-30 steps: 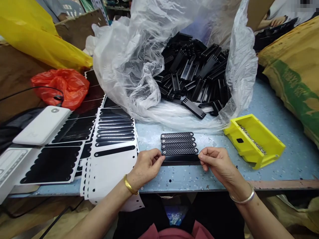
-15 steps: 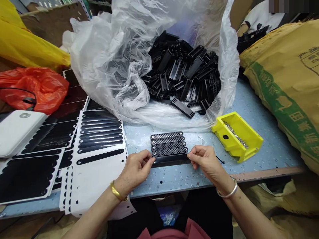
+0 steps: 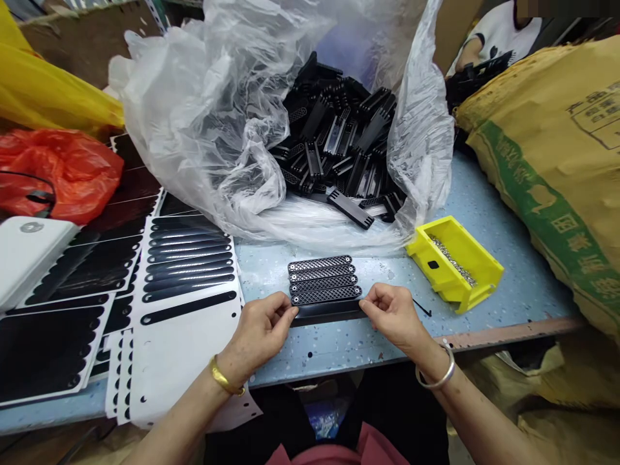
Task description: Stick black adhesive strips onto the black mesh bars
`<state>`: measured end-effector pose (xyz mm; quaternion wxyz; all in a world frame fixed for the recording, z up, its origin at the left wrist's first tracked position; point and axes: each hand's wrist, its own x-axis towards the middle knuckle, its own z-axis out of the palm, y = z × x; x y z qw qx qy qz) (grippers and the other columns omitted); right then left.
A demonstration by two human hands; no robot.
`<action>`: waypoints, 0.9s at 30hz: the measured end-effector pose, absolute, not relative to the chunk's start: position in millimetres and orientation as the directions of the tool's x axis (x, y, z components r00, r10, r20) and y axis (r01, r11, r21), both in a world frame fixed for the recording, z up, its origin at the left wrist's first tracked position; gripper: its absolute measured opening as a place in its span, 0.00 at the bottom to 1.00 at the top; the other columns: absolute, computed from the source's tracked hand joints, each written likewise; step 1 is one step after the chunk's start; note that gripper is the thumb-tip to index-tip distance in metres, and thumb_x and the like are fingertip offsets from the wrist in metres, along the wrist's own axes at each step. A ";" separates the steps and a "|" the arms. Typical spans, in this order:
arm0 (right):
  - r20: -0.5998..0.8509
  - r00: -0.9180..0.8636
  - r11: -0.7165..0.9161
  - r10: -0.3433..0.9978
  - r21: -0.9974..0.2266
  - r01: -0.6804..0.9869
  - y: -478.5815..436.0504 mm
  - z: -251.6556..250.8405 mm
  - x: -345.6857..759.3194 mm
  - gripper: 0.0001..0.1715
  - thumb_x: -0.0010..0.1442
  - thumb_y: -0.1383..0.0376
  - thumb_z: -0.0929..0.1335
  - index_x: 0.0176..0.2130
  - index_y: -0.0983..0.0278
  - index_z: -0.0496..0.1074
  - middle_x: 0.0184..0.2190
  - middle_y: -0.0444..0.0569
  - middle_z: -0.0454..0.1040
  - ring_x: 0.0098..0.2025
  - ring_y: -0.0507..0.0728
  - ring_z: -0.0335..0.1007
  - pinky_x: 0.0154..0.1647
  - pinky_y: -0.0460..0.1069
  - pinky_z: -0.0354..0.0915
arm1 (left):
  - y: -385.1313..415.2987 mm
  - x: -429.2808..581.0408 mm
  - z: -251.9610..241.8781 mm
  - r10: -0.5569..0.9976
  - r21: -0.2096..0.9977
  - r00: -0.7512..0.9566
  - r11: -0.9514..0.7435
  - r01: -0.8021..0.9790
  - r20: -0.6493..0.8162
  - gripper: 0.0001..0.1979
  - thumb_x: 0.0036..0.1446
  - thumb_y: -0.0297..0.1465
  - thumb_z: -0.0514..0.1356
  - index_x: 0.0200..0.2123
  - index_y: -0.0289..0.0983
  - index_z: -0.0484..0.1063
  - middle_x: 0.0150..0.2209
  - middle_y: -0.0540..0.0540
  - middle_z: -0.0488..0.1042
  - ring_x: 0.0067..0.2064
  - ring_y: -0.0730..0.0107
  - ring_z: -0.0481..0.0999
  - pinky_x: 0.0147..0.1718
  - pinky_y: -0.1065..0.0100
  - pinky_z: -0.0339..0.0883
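Note:
My left hand [image 3: 259, 329] pinches the left end of a smooth black strip [image 3: 327, 311] between thumb and forefinger. At its right end, my right hand [image 3: 394, 320] pinches the same strip. The strip lies along the near side of a row of black bars [image 3: 323, 279] with crosshatched tops and small round metal heads at their ends. Whether it is pressed down I cannot tell. To the left lies a white backing sheet [image 3: 188, 349] with black round-ended stickers [image 3: 188, 258] on it. A small black hex key [image 3: 422, 307] rests beyond my right hand.
An open clear plastic bag [image 3: 203, 142] full of black plastic parts [image 3: 339, 142] stands behind. On the right are a yellow bin [image 3: 465, 284] of small metal pieces and a large yellow sack [image 3: 547, 161]. A white device [image 3: 33, 258] and red bag [image 3: 62, 174] sit left. Another person's arm [image 3: 469, 51] shows far right.
The view has shifted slightly, so most things appear a little further left. The bag's right edge has folded inward over some parts. Both hands keep their pinch on the strip.

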<state>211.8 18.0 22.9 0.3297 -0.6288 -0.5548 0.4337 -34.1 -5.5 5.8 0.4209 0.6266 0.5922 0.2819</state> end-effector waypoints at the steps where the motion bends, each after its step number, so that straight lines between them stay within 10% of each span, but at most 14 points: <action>1: -0.161 0.010 -0.150 0.987 -0.890 0.430 18.2 23.0 211.4 0.11 0.45 0.64 0.68 0.16 0.61 0.64 0.12 0.41 0.62 0.16 0.50 0.57 0.17 0.45 0.53 | -5.4 -33.8 6.2 0.980 0.862 0.140 0.053 0.504 -0.142 0.11 0.58 0.37 0.56 0.26 0.37 0.67 0.18 0.52 0.68 0.21 0.73 0.69 0.21 0.73 0.61; 27: -0.174 0.013 -0.168 0.985 -0.927 0.336 13.3 33.2 212.8 0.11 0.46 0.62 0.70 0.18 0.63 0.68 0.13 0.42 0.65 0.15 0.50 0.60 0.15 0.46 0.57 | -6.9 -31.6 3.2 0.986 0.835 0.131 0.013 0.550 -0.102 0.11 0.58 0.36 0.55 0.25 0.38 0.66 0.17 0.53 0.65 0.21 0.73 0.66 0.21 0.72 0.57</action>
